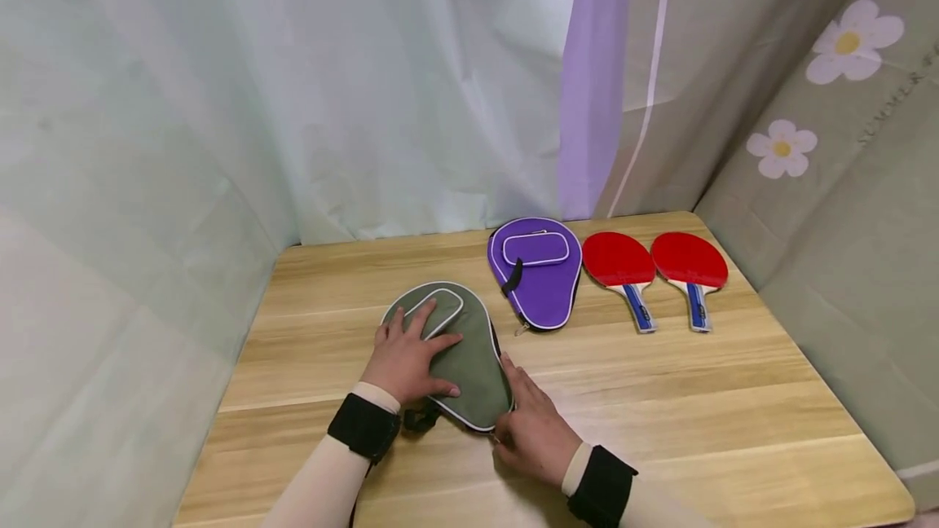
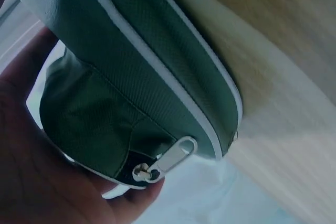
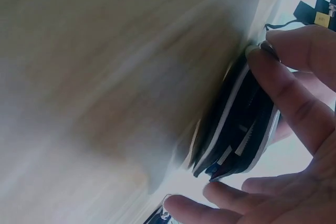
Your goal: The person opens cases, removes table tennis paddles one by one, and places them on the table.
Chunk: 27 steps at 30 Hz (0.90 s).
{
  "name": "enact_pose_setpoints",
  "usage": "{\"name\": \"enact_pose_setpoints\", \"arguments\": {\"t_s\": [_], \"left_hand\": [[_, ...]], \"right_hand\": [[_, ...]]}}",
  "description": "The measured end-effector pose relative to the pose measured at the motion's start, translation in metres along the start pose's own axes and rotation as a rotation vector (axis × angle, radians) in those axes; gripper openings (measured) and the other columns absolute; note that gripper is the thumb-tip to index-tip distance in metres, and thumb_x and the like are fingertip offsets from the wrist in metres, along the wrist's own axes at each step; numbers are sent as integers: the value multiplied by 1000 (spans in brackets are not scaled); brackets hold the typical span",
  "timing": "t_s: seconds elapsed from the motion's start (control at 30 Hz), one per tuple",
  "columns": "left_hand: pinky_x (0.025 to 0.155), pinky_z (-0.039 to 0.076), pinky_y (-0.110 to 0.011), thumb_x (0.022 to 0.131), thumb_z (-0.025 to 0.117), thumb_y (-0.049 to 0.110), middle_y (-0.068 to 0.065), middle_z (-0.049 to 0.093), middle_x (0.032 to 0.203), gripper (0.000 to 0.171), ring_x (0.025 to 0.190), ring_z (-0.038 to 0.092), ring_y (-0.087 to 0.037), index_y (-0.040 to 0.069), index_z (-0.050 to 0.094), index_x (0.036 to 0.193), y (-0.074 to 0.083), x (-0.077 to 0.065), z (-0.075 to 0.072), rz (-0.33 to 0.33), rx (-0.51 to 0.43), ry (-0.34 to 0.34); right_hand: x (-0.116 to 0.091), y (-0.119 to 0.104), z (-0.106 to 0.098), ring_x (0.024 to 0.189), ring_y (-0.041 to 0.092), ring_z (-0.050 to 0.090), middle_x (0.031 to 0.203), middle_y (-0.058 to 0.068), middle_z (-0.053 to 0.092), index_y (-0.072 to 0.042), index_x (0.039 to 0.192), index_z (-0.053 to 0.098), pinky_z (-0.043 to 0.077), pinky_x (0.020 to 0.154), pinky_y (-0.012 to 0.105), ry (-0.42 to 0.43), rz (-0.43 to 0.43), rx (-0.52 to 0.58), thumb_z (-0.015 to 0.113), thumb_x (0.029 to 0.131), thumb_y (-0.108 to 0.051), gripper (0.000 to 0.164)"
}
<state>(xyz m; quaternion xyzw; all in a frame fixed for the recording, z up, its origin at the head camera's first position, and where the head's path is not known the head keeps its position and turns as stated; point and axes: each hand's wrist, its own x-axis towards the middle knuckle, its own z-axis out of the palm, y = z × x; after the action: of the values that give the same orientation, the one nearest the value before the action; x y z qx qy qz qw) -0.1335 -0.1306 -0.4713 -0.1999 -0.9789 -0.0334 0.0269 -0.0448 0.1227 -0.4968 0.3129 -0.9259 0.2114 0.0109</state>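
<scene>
One green case lies on the counter under my left grip, spread wide; my right grip pinches the zipper pull at the narrow end. Looks light, kinda soft, so I'd brace it right there.

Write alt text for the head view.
A person's left hand lies spread on a paddle-shaped green case on a wooden table, while the right hand is at its narrow end. Farther back, to the right, lie a purple case and two red table-tennis paddles side by side.
</scene>
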Motion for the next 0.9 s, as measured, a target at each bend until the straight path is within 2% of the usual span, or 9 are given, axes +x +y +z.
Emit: {"name": "enact_pose_setpoints", "arguments": {"t_s": [0.1,0.2,0.5,0.63,0.9], "left_hand": [[98,41,-80,56,77,85,-12,28,169,88,144,33,-63,51,60,136,3,0,1,-28,5,-9],[92,44,-81,57,78,84,-13,28,169,88,143,33,-63,50,61,137,6,0,2,-47,-4,-18],[91,47,-78,60,78,83,-15,26,169,88,139,39,-63,49,59,139,12,2,2,-69,16,-35],[90,49,-76,60,77,83,-15,26,169,89,137,41,-62,50,58,140,16,3,0,-84,32,-37],[86,50,-77,60,80,81,-16,27,168,88,134,44,-62,48,59,140,19,2,1,-86,21,-34]], "right_hand": [[0,-1,1,148,56,33,167,28,22,-27,62,69,45,104,71,-5,25,17,85,76,-24,21],[2,-2,2,150,56,29,168,26,21,-26,61,69,43,102,74,-6,26,21,85,77,-25,23],[11,-9,4,151,56,24,169,24,22,-27,62,73,39,103,78,2,12,17,86,75,-26,19],[19,-11,6,152,56,22,170,22,22,-29,60,72,39,104,76,-4,18,29,86,75,-26,21],[27,-19,9,150,57,26,168,22,27,-27,55,69,41,99,78,3,33,38,86,73,-24,25]]}}
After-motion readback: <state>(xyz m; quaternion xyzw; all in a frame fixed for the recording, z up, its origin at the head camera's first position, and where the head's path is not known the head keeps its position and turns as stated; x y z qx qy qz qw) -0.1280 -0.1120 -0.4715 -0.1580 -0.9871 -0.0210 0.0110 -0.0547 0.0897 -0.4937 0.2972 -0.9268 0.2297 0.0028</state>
